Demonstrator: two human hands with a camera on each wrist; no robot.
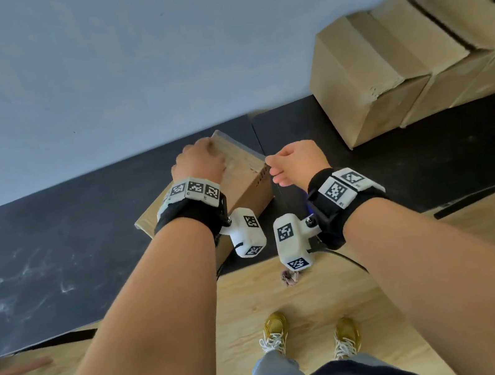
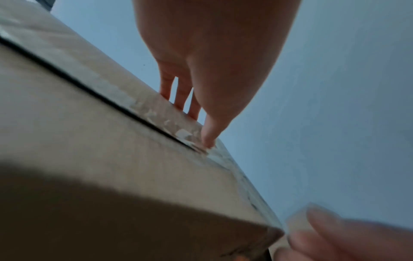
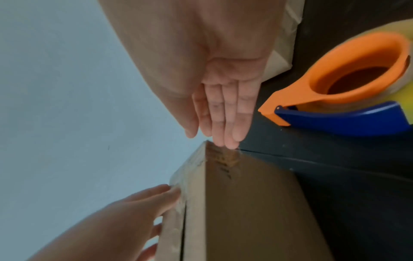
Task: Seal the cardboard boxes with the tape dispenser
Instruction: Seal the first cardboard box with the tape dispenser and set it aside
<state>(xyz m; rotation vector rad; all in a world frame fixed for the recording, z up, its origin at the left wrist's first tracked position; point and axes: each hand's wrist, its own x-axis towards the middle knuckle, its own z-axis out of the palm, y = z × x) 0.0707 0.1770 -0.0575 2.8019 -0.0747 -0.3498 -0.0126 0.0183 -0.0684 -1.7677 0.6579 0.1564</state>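
A box (image 1: pixel 239 175) sits on the dark tabletop (image 1: pixel 54 252), just in front of the pale wall (image 1: pixel 88 66); clear tape (image 2: pixel 156 113) runs along its top seam, wrinkled near the end. The left hand (image 1: pixel 198 163) lies on the box top, fingers straight, thumb tip pressing the tape beside the seam. The right hand (image 1: pixel 296 161) is at the box's right end; in the right wrist view its fingers (image 3: pixel 230 120) are straight and together, tips touching the top corner of the box, holding nothing. The dispenser (image 3: pixel 348 91), orange and blue with a roll on it, lies on the tabletop just right of the box, apart from both hands. More boxes (image 1: pixel 399 63) stand in a row at the far right of the tabletop; below is a wooden floor (image 1: pixel 306 292).
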